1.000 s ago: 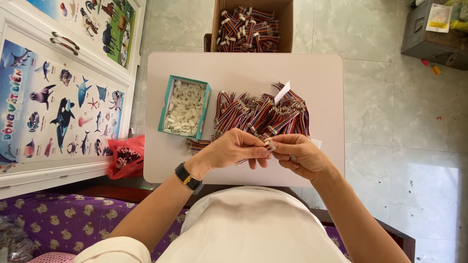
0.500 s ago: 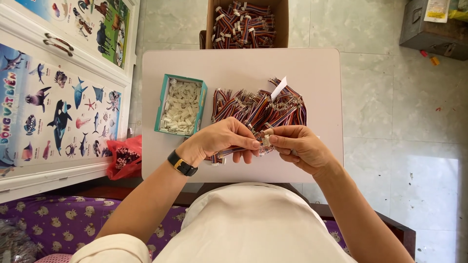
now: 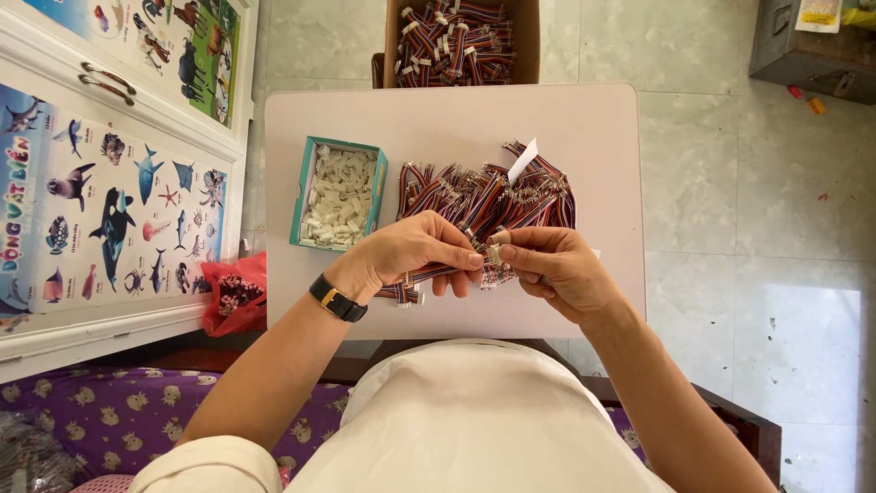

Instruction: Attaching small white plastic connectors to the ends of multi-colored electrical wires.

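white table | left hand, right hand grips both pinching wire harness

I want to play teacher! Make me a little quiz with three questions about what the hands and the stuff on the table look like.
1. True or false: the teal box on the table holds white plastic pieces.
2. Which wrist wears the black watch? A) left B) right C) neither
3. Fill in: both hands, left hand and right hand, pinch a small bunch of coloured ____ between their fingertips.

Key
1. True. The box is full of small white pieces.
2. A. The watch is on the left wrist.
3. Wires, taken from the wire pile behind the hands. A cardboard box beyond the table holds more.
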